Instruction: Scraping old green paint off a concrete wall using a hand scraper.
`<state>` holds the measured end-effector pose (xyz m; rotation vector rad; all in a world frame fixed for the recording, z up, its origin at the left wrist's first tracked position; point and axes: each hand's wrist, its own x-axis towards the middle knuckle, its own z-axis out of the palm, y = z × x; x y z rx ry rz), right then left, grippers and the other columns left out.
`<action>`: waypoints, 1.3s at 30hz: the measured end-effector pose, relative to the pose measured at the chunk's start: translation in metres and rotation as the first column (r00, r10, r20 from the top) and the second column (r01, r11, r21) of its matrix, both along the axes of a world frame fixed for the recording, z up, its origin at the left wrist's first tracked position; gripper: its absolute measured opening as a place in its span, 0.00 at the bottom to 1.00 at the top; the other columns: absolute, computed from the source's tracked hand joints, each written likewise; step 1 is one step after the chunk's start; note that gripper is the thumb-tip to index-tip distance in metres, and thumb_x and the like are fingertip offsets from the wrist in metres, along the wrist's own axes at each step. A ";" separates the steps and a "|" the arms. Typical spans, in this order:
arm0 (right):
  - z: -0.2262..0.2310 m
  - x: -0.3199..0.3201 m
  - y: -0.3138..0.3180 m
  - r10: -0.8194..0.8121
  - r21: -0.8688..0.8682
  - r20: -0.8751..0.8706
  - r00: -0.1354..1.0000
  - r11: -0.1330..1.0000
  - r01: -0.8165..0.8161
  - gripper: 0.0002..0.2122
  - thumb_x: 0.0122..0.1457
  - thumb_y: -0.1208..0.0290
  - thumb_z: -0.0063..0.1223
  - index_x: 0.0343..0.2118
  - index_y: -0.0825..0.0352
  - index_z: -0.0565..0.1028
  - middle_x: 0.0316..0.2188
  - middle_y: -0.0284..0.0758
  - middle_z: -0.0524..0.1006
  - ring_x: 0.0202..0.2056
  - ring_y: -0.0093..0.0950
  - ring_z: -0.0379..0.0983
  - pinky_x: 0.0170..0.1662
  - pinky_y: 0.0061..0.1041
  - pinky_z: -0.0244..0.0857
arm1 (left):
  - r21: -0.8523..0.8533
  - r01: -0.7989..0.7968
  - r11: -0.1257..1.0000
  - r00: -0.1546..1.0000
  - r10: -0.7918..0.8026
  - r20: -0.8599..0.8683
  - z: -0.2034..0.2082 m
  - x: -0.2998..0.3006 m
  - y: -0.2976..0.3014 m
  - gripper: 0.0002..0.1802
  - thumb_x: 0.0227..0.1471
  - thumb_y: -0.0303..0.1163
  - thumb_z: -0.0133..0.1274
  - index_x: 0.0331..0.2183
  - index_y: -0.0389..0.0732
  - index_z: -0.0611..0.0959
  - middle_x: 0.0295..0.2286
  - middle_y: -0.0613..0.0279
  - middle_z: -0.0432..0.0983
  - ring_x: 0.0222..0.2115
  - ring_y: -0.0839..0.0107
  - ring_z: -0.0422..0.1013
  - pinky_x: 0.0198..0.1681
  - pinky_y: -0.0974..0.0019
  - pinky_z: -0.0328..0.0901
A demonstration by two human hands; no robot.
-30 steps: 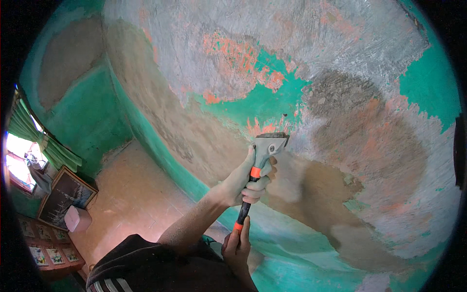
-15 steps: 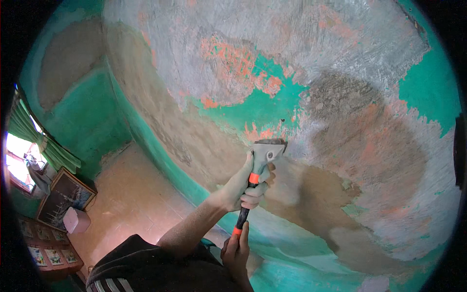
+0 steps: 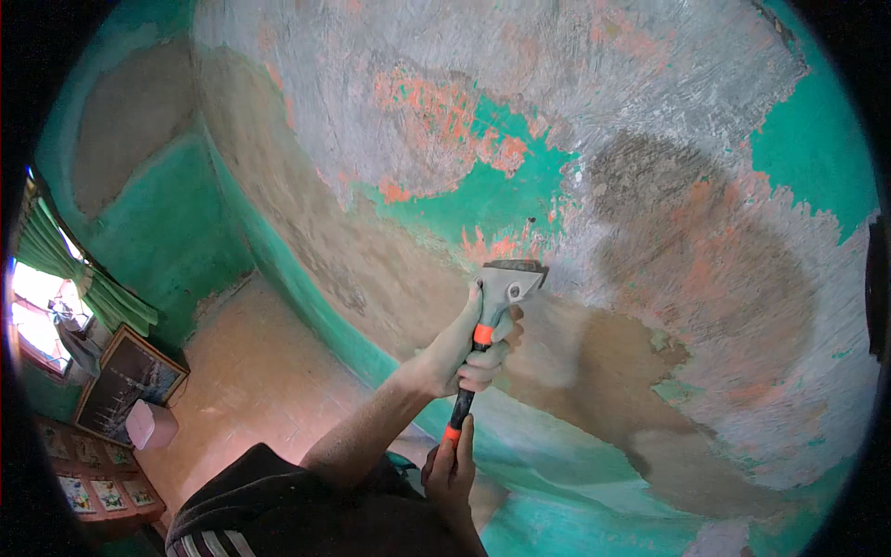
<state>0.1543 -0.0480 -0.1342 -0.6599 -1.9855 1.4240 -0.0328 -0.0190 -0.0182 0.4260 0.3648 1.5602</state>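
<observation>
A broad wall (image 3: 520, 200) fills most of the view, its coating uneven: bright green paint remains in ragged islands, orange flecks show along their edges, and pale grey covers much of the upper part, with brown and darker rough patches at the right and lower down. A second wall (image 3: 176, 195) meets it at the left, green with a large brown patch. Below lies a tan floor (image 3: 251, 362). Toward the far left, a green curtain (image 3: 88, 278) hangs by a bright window (image 3: 42, 302); a framed picture (image 3: 125, 376) leans at a slant, with a pale pink container (image 3: 151, 424) just beside it.

The scraper (image 3: 510, 283) is near the middle, its wide grey head against or close to the wall, just under some orange streaks; whether the blade touches cannot be told. The left hand (image 3: 455, 355) is wrapped around its upper handle, thumb along the neck. The right hand (image 3: 450, 473) grasps the lower end.

The handle's tip is hidden by the right fingers, and the dark sleeve (image 3: 269, 497) is cut off below. The window is washed out by glare, and a black shape (image 3: 875, 288) at the right rim is too dark to identify.
</observation>
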 end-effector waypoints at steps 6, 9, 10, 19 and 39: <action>0.026 -0.006 0.002 0.024 -0.056 0.073 0.997 0.998 -0.020 0.26 0.66 0.75 0.33 0.64 0.72 0.44 0.13 0.26 0.62 0.13 0.15 0.56 0.16 0.18 0.53 | 0.032 -0.013 0.999 1.000 0.013 -0.006 0.001 -0.007 0.005 0.36 0.51 0.74 0.20 0.27 0.53 0.66 0.10 0.78 0.46 0.07 0.84 0.41 0.09 0.76 0.38; 0.016 -0.001 0.001 -0.013 0.014 0.083 0.996 1.000 0.012 0.26 0.66 0.75 0.33 0.64 0.72 0.44 0.13 0.27 0.62 0.13 0.15 0.57 0.16 0.18 0.53 | 0.005 -0.011 1.000 1.000 0.011 0.009 0.004 -0.008 0.005 0.35 0.51 0.74 0.20 0.26 0.53 0.66 0.10 0.78 0.46 0.07 0.84 0.41 0.09 0.76 0.38; 0.033 -0.007 -0.002 0.004 -0.026 0.073 0.997 1.000 -0.003 0.26 0.66 0.75 0.32 0.64 0.73 0.44 0.13 0.27 0.62 0.13 0.15 0.57 0.17 0.18 0.53 | 0.025 -0.007 1.000 1.000 0.006 0.023 0.005 -0.008 0.002 0.35 0.51 0.73 0.20 0.27 0.53 0.66 0.10 0.78 0.46 0.08 0.84 0.41 0.09 0.76 0.38; 0.014 -0.006 -0.001 -0.010 0.036 0.063 0.998 0.999 0.008 0.26 0.65 0.75 0.33 0.64 0.74 0.45 0.13 0.27 0.62 0.13 0.16 0.57 0.17 0.18 0.54 | 0.011 -0.021 1.000 0.997 0.020 0.070 0.011 -0.008 0.002 0.35 0.51 0.74 0.21 0.24 0.52 0.66 0.09 0.78 0.45 0.06 0.85 0.41 0.06 0.78 0.38; -0.007 0.012 0.001 -0.031 0.137 0.093 0.995 0.990 0.018 0.24 0.64 0.75 0.35 0.62 0.75 0.49 0.13 0.29 0.66 0.14 0.17 0.61 0.18 0.21 0.57 | 0.005 0.011 1.000 0.998 -0.012 0.069 -0.018 -0.001 0.008 0.36 0.52 0.73 0.20 0.25 0.52 0.66 0.10 0.77 0.45 0.08 0.83 0.40 0.09 0.76 0.37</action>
